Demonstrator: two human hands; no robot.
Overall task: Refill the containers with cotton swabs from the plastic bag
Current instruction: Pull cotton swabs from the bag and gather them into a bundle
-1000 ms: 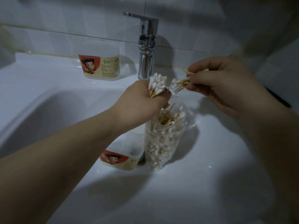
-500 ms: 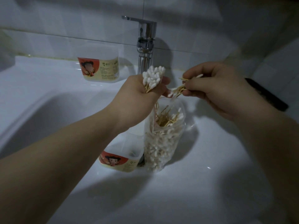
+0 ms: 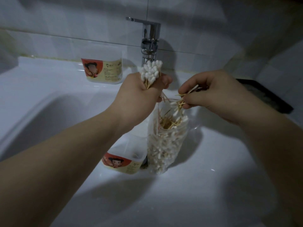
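My left hand (image 3: 141, 94) grips an upright bundle of cotton swabs (image 3: 151, 72), white tips up, and also holds up the rim of the clear plastic bag (image 3: 165, 145), which hangs into the sink full of swabs. Just to the right, my right hand (image 3: 211, 94) pinches a few loose swabs (image 3: 180, 102) right above the bag's open mouth. An open container (image 3: 126, 159) with a red and yellow label stands in the basin beside the bag, partly hidden by my left forearm. A second container (image 3: 102, 69) of the same kind sits on the ledge behind the basin.
The chrome tap (image 3: 150, 40) rises just behind my left hand. The white sink basin (image 3: 213, 177) spreads below both arms. A dark flat object (image 3: 265, 95) lies on the right ledge. Tiled wall closes the back.
My left hand has lifted its bundle a little higher in front of the tap. My right hand has dropped lower, with its swabs now right above the bag's mouth.
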